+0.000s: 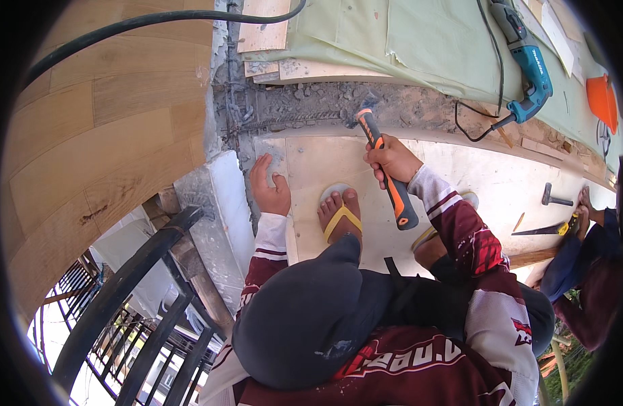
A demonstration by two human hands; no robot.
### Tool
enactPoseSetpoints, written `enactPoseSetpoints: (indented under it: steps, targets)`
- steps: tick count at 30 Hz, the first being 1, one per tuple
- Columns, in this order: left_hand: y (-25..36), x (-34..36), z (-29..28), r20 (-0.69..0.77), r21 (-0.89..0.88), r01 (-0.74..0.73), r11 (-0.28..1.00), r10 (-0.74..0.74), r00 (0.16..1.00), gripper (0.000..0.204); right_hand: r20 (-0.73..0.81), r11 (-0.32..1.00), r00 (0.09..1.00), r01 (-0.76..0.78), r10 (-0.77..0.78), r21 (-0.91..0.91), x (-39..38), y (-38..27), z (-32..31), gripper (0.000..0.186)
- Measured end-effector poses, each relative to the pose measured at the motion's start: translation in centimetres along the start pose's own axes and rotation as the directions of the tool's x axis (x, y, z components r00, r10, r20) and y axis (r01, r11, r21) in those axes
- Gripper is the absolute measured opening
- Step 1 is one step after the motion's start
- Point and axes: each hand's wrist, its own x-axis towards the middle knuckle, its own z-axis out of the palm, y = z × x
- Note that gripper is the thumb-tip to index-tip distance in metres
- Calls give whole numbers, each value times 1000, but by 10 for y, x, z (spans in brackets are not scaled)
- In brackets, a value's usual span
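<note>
My right hand is wrapped round the black and orange handle of a hammer. The hammer's head points away from me, over a strip of broken concrete, and is slightly blurred. Along that strip runs a ribbed steel bar. To the left, my left hand has its fingers stretched and thumb apart, with nothing in it. It is at the left end of a pale plywood board, close to a white-faced block; whether it touches the board I cannot tell.
A teal power drill with a black cord lies on a green sheet at the far right, near an orange container. Another hammer and a handsaw are beside a co-worker's hands. A black railing stands left.
</note>
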Motion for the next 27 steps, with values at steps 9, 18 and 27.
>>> enactPoseSetpoints:
  steps: [9,18,27]
  targets:
    - [0,7,11,23,-60,6,998,-5,1000,49,-49,997,998,42,-45,-59,-7,4,12,31]
    - [-9,12,23,-9,-93,30,995,-31,999,52,-131,994,989,79,-69,72,-19,-13,18,34]
    - [-8,21,26,-8,-70,18,997,-19,1000,52,-120,997,991,59,-65,-54,-29,-20,20,32]
